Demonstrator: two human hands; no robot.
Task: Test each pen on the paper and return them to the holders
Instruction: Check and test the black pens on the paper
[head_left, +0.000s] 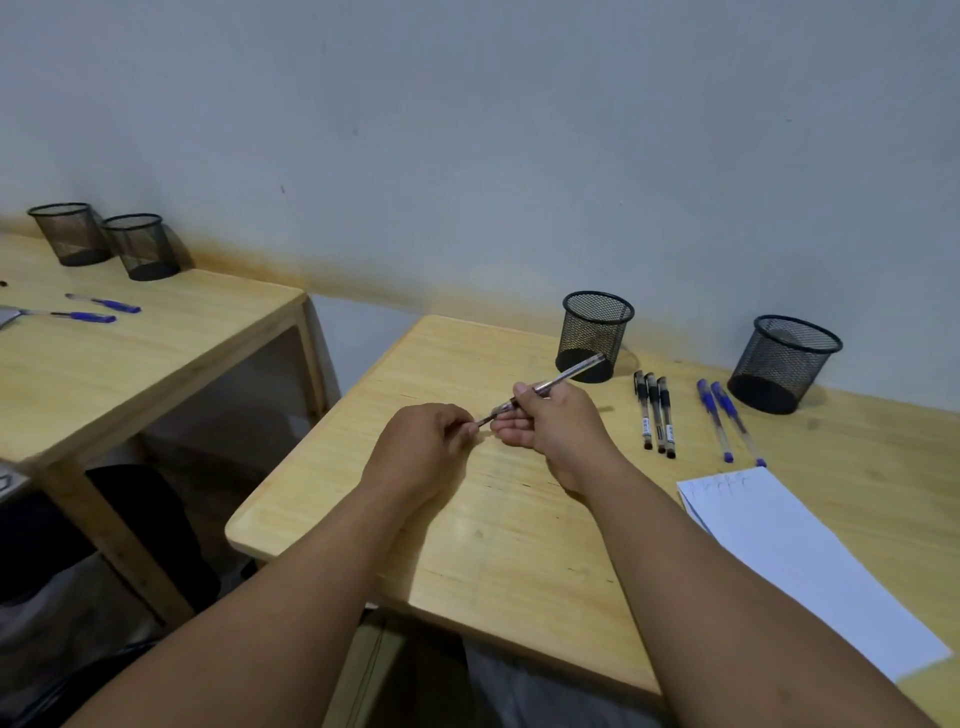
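Both forearms reach over the wooden desk (467, 545): my left hand (423, 447) pinches the tip end of a pen (550, 387), my right hand (550, 423) grips its barrel with curled fingers. Pen sits above the desk, long axis diagonal, tip toward lower left, back end up-right toward the near mesh holder (595, 335). Further right: three black pens (655, 415) and two blue pens (727, 421) lie flat, roughly parallel, caps toward the second holder (784, 364); white paper (789, 561) at right edge.
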